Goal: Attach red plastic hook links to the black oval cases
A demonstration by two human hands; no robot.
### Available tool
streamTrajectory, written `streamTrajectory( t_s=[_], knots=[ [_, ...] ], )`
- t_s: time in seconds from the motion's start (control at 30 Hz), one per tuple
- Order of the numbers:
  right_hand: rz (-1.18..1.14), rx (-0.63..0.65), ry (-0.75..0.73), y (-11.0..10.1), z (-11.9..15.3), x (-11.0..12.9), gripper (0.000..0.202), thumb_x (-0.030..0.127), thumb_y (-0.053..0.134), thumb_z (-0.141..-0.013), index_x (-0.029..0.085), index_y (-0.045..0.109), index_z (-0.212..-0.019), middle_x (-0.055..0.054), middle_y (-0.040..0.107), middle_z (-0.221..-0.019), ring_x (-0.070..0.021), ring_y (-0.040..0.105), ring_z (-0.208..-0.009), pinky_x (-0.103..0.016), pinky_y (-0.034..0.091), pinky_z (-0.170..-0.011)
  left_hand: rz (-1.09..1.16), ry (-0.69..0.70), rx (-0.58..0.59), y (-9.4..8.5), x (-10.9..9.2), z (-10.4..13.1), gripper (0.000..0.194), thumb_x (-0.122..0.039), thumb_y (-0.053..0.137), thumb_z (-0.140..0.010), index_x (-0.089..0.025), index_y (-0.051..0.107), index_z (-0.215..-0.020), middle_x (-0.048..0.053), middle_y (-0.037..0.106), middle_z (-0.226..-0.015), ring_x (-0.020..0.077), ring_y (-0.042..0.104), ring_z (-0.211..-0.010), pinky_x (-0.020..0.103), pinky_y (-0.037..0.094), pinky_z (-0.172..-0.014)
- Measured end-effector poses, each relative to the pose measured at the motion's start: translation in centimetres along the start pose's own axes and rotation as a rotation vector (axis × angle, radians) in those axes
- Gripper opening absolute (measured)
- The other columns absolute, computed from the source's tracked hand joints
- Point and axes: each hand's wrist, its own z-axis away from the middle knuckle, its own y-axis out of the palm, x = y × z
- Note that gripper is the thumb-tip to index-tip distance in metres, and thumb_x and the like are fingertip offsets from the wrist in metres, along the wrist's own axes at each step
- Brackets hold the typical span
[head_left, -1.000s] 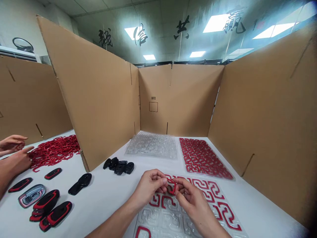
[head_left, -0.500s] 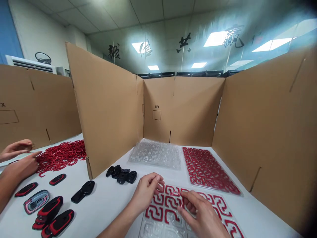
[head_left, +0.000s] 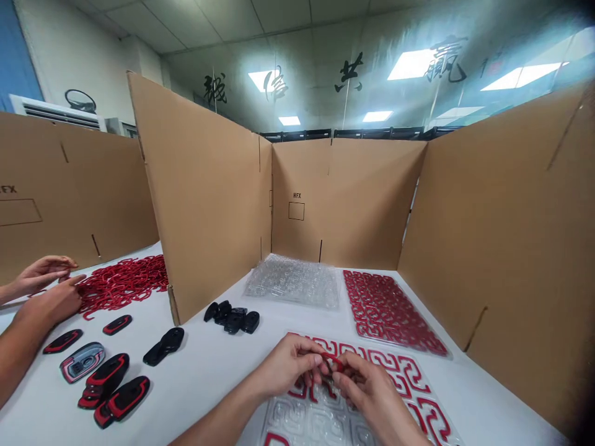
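A small curved red plastic trim piece (head_left: pixel 333 360) is pinched between the fingertips of my left hand (head_left: pixel 297 367) and my right hand (head_left: pixel 367 385). Both hands are closed and nearly touch each other. Just beneath them lies a clear plastic tray (head_left: pixel 290 416) with hook-shaped slots. Red trim pieces (head_left: pixel 432 416) fill the slots along its far and right sides, while several slots at the near middle show bare clear plastic. My fingers hide part of the held piece and some of the slots.
Behind stand a stack of clear trays (head_left: pixel 292 282) and a stack of filled red trays (head_left: pixel 393 313). Black key-fob shells (head_left: pixel 235 319) lie left. Cardboard partitions (head_left: pixel 214 217) enclose the table. Beyond the left one, another person's hands (head_left: pixel 51 291) work beside a red pile (head_left: pixel 125 282).
My hands have come together, and the red trim piece is now between both sets of fingertips. My left hand moved right and nearer. The view has shifted slightly.
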Motion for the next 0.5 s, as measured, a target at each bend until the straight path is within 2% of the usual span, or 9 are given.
streamTrajectory(
  t_s=[0.1, 0.2, 0.27, 0.4, 0.5],
  knots=[
    [-0.123, 0.046, 0.012, -0.1, -0.1, 0.1, 0.027, 0.041, 0.055, -0.085, 0.018, 0.068, -0.085, -0.004, 0.069, -0.080, -0.0186, 0.061, -0.072, -0.025, 0.045, -0.064, 0.085, -0.033, 0.022, -0.3, -0.4, 0.0, 0.039, -0.047, 0.072, -0.067, -0.011, 0.070, -0.084, 0.006, 0.070, -0.074, 0.0103, 0.059, -0.055, 0.022, 0.043, -0.053],
    [-0.144, 0.088, -0.004, -0.3, -0.1, 0.5, 0.028, 0.044, 0.059, -0.083, 0.018, 0.070, -0.086, -0.006, 0.071, -0.085, -0.0218, 0.063, -0.081, -0.028, 0.048, -0.073, 0.140, -0.063, 0.020, -0.4, -0.8, 0.1, 0.035, -0.042, 0.075, -0.063, -0.011, 0.069, -0.080, 0.005, 0.070, -0.071, 0.0105, 0.060, -0.054, 0.022, 0.044, -0.054],
    [-0.161, 0.111, 0.012, -0.5, -0.1, 0.9, 0.032, 0.048, 0.059, -0.083, 0.018, 0.070, -0.086, -0.005, 0.071, -0.083, -0.0218, 0.063, -0.079, -0.028, 0.048, -0.072, 0.152, -0.066, 0.004, -0.4, -1.0, 0.1, 0.033, -0.040, 0.076, -0.062, -0.012, 0.069, -0.078, 0.004, 0.069, -0.068, 0.0102, 0.059, -0.054, 0.022, 0.044, -0.054],
    [-0.141, 0.097, 0.014, -0.9, 0.0, 1.6, 0.034, 0.050, 0.057, -0.085, 0.019, 0.070, -0.085, -0.004, 0.071, -0.080, -0.0211, 0.063, -0.078, -0.028, 0.048, -0.072, 0.153, -0.074, -0.005, -0.5, -1.2, 0.1, 0.032, -0.038, 0.077, -0.060, -0.013, 0.069, -0.077, 0.003, 0.069, -0.065, 0.0111, 0.060, -0.054, 0.023, 0.045, -0.056],
    [-0.137, 0.072, -0.012, -1.0, 0.1, 1.8, 0.030, 0.046, 0.057, -0.086, 0.019, 0.070, -0.088, -0.004, 0.073, -0.088, -0.0222, 0.065, -0.084, -0.028, 0.049, -0.076, 0.144, -0.080, 0.008, -0.5, -1.3, 0.3, 0.032, -0.037, 0.078, -0.060, -0.013, 0.070, -0.078, 0.003, 0.070, -0.064, 0.0119, 0.060, -0.054, 0.024, 0.046, -0.058]
  ],
)
